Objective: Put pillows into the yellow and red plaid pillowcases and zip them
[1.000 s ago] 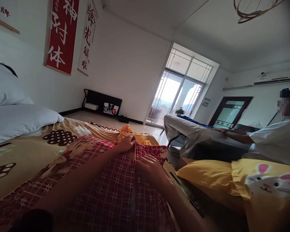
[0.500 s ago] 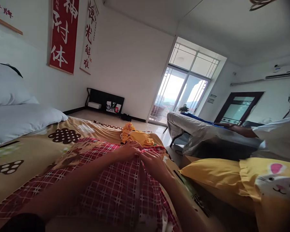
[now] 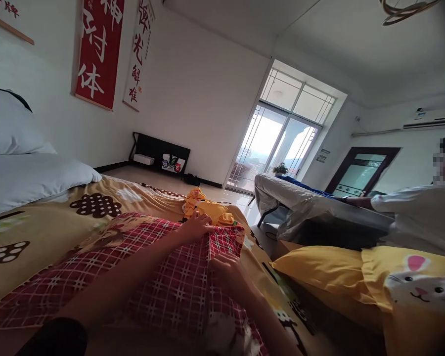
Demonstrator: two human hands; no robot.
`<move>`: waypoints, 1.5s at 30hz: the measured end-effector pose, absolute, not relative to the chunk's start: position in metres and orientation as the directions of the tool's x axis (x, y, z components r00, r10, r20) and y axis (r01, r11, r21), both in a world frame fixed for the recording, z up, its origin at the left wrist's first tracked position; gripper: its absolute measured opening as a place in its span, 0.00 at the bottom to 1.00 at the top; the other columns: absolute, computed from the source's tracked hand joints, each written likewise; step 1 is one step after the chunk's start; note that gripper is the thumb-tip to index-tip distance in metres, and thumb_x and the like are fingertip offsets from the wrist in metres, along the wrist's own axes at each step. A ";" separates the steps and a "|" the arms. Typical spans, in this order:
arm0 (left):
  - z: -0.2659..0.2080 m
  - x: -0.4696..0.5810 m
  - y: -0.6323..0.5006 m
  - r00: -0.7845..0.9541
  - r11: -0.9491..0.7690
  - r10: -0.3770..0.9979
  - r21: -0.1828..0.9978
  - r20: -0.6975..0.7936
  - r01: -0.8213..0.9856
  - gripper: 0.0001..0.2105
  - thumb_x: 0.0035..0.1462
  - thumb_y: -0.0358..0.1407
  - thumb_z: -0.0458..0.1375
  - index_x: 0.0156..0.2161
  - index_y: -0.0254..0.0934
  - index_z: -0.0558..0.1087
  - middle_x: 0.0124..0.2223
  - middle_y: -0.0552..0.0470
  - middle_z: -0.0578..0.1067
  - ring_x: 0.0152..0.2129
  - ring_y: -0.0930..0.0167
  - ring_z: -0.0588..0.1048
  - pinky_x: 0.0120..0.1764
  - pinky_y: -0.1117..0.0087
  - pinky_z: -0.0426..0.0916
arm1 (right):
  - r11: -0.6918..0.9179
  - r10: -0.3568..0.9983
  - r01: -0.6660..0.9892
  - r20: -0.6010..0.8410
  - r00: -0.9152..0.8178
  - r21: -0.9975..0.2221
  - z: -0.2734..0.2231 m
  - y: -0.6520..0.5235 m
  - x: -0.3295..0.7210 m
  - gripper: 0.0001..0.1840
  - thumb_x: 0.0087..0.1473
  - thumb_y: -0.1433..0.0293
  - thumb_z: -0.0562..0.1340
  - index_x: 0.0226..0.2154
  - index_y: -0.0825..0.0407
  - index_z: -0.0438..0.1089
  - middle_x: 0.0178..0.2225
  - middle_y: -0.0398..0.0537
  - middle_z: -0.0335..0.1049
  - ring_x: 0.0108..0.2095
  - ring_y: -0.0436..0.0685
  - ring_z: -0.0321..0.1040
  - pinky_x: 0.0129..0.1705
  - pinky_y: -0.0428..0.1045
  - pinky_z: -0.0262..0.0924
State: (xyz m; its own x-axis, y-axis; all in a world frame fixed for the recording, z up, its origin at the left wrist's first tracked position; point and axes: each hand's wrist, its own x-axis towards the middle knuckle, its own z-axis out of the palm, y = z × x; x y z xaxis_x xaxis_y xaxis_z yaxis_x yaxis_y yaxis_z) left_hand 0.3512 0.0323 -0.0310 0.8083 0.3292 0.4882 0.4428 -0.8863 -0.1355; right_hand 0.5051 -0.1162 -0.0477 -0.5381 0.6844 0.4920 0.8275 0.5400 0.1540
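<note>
A red plaid fabric cover (image 3: 163, 277) lies spread over the bed in front of me, with a lengthwise seam or opening strip running toward me. At the far end of that strip, my left hand (image 3: 197, 226) is closed, pinching the fabric edge. Nearer to me and to the right, my right hand (image 3: 230, 271) is closed with its fingertips on the strip. Whether a small zipper pull sits between them I cannot make out. Whitish material (image 3: 226, 333) shows at the cover's near end. Just beyond my left hand lies a crumpled yellow cloth (image 3: 209, 210).
Beneath the cover is a tan patterned bedsheet (image 3: 52, 220). Pale pillows (image 3: 33, 173) lie at left. A yellow pillow with a rabbit face (image 3: 333, 272) stands at right. Behind it, a person in a white top (image 3: 419, 212) reaches over a plastic-covered table (image 3: 304, 202).
My right hand has slid down the strip toward me, away from my left hand, which stays at the far end. The co-worker's arm has drawn back slightly.
</note>
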 end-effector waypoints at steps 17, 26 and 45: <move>-0.031 0.324 -0.027 0.913 -0.991 0.129 0.034 0.386 0.126 0.05 0.58 0.27 0.57 0.39 0.37 0.72 0.46 0.49 0.74 0.48 0.65 0.69 0.52 0.64 0.57 | 0.524 0.619 0.818 0.553 -0.557 0.238 -0.044 -0.122 0.501 0.09 0.57 0.78 0.57 0.29 0.51 0.66 0.27 0.40 0.70 0.27 0.50 0.61 0.31 0.48 0.48; -0.048 0.327 -0.011 0.877 -0.963 0.010 -0.232 0.480 0.138 0.07 0.64 0.33 0.53 0.43 0.39 0.73 0.49 0.48 0.73 0.48 0.66 0.69 0.53 0.62 0.55 | 0.518 0.631 0.815 0.527 -0.569 0.259 -0.050 -0.125 0.502 0.09 0.53 0.80 0.57 0.27 0.51 0.65 0.27 0.42 0.70 0.27 0.51 0.62 0.35 0.48 0.50; -0.054 0.323 -0.049 0.903 -0.990 0.068 -0.086 0.425 0.115 0.10 0.54 0.28 0.57 0.43 0.39 0.70 0.53 0.47 0.71 0.52 0.63 0.66 0.54 0.60 0.55 | 0.611 0.639 0.791 0.601 -0.480 -0.018 -0.085 -0.140 0.514 0.13 0.63 0.72 0.50 0.27 0.50 0.63 0.25 0.43 0.67 0.26 0.51 0.59 0.31 0.47 0.47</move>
State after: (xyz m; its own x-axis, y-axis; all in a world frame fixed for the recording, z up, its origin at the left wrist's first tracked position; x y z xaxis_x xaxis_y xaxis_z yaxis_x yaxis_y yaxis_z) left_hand 0.3235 -0.0486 -0.0544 0.9029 0.0682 0.4245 0.1150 -0.9897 -0.0856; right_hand 0.5140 -0.1400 -0.0849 -0.4805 0.6390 0.6006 0.7911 0.6114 -0.0177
